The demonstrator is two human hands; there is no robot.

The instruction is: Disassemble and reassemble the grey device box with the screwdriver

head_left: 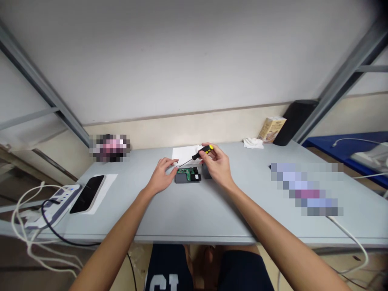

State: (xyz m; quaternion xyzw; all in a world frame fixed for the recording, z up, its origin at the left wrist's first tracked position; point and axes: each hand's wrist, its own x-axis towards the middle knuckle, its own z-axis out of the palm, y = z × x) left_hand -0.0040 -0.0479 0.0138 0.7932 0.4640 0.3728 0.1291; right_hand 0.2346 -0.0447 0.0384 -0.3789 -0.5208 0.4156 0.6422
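Note:
My right hand (218, 165) is wrapped around a black and yellow screwdriver (202, 152). Its thin shaft slants down to the left, and the tip is close to the left edge of a green circuit board (188, 173) in a dark grey casing. At that tip, my left hand (163, 174) has its thumb and forefinger drawn together in a pinch; a tiny dark thing there is too small to name. A dark grey piece (206, 172) lies right of the board, partly hidden by my right hand. White paper (183, 152) lies behind the board.
On the grey table (194, 214), a phone (87, 195) on paper and a power strip (54, 208) with cables lie left. A crumpled tissue (253, 143), a yellow carton (272, 128) and a black cylinder (295, 122) are at the back right. Blurred items are on both sides.

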